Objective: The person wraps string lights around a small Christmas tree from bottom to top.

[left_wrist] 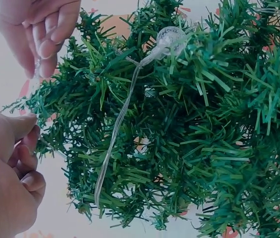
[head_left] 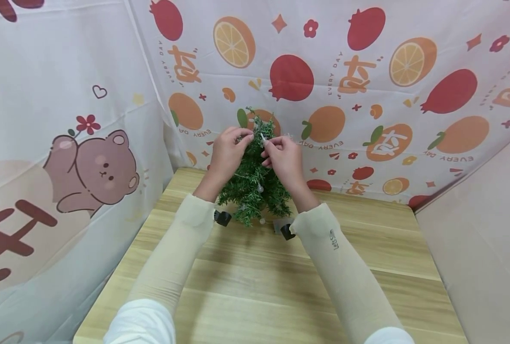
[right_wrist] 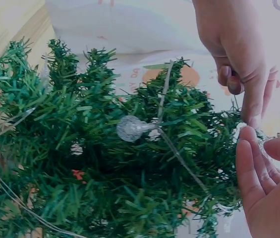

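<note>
A small green artificial Christmas tree stands against the back wall, with a string of clear lights wound through its branches. Near its top my left hand pinches the thin wire of the string lights between thumb and forefinger; the fingertips partly hide it. My right hand comes in from the other side, pinching a small whitish bulb of the string lights. Both sets of fingertips are close together at the treetop. In the right wrist view another clear bulb hangs among the branches, its wire running towards the hands.
The tree stands at the back of a wooden table. Fruit-print cloth hangs behind, and bear-print cloth on the left. Black wrist-worn pieces show beside the sleeves. A lower bulb hangs near the table.
</note>
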The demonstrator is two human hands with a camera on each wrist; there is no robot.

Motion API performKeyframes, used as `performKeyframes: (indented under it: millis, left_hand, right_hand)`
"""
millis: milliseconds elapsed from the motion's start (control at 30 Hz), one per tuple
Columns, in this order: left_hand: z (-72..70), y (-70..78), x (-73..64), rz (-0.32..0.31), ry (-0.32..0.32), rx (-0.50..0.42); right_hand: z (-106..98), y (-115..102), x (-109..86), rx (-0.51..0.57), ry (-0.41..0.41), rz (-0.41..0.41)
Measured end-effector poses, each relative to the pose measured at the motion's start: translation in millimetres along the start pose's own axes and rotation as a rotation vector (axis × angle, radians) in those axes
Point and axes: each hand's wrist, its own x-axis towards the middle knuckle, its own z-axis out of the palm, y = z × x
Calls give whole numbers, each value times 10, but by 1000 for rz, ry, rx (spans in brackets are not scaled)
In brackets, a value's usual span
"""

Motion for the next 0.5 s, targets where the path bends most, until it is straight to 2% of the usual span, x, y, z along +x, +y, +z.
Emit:
performKeyframes:
  millis: [233,500]
  left_hand:
    - [11,-31,-24,7,16,-28]
    - [4,-82,-41,-5,41,-75]
  right_hand:
    - [19,53,8,56,-3,24]
    - [16,52,25,55,-2,34]
